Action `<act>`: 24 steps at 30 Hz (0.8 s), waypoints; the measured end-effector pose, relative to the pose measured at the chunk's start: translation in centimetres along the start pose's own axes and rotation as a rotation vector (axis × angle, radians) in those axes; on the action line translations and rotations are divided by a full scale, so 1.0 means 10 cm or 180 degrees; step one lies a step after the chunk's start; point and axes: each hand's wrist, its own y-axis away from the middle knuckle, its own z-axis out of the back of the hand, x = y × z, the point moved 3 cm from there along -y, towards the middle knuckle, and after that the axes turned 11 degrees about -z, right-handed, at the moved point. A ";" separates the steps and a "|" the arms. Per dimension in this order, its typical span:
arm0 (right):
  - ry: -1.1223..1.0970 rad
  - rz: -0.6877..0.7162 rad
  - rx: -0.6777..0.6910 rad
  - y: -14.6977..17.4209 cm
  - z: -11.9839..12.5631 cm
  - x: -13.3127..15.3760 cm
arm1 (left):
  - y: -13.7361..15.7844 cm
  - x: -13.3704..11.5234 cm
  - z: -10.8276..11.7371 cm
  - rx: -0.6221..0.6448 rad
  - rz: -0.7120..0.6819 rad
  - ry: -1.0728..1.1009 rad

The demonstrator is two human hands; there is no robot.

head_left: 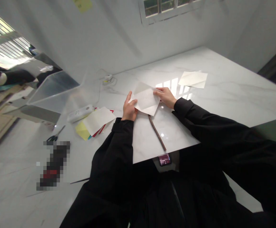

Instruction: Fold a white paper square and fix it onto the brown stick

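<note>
Two bare hands are holding one folded sheet of white paper (145, 100) just above a white marble table (223, 91). The left hand (129, 109) is pinching the sheet's left edge, thumb lying on top and fingers closed underneath. The right hand (166, 96) is gripping the right edge, fingers curled down onto the paper. Both hands are clamped on the sheet, which is sitting near the middle of the table, a little toward the person.

The sheet is looking thin and matte, creased into an angular shape with a point facing the person. The tabletop is glossy, faintly veined and reflecting window light.

Just below the sheet a thin dark brown strip (157, 131) is lying flat, running toward the table's near edge. To the left, a stack of papers (95, 123) in white, yellow and red is resting beside a white power strip (80, 113), and scissors (55, 136) are lying farther left. Another folded white sheet (193, 79) is lying well apart, beyond the right hand. A clear plastic box (53, 90) is standing at the far left, and a small white device with a cord (107, 79) is sitting near the wall.
</note>
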 end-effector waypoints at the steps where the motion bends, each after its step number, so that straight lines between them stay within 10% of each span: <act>1: -0.0014 -0.0005 0.0011 0.02 -0.01 0.02 | -0.01 0.01 0.01 -0.0014 0.0015 -0.0016; 24: -0.0398 -0.0680 0.0643 0.26 -0.11 0.24 | -0.05 0.01 0.07 -0.0060 -0.0095 0.0083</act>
